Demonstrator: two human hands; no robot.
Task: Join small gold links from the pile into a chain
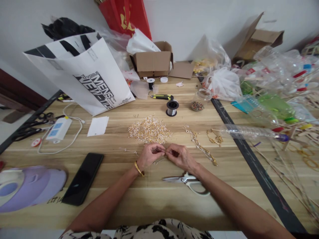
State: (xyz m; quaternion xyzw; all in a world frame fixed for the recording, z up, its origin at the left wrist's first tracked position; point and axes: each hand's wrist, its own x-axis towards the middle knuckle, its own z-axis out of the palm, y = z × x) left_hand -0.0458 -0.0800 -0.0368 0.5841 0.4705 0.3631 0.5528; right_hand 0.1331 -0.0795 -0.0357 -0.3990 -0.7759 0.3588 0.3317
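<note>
**Close Pinch at a Crowded Worktop point(124, 202)**

Your left hand point(151, 156) and right hand point(181, 156) meet at the fingertips in front of you, thumbs and fingers drawn together. Both appear clamped on the upper end of a short strand point(159, 161), which shows just below them; the point of contact is too small to make out. Such a fine grip seems suited to a piece this slight, and your low wrists, near the wood, probably help keep it steady.

Just beyond your fingers lies a loose pile point(149, 129) of gold and clear pieces, heaped centrally, it would seem, so that either hand can reach it. To the right, beaded strands point(200, 146) stretch lengthwise, apart from the heap, a layout likely to limit tangling. Beside your right forearm rest open scissors point(185, 178), their handles towards that arm, presumably for a quick pick-up.

Farther back, a wire spool point(171, 109) stands on its flange, which should keep it from rolling. A clear jar point(197, 105) keeps small coloured pieces contained, while a utility knife point(161, 97) lies behind the spool. Your phone point(83, 179) sits face up at left, well apart from the pinch.
</note>
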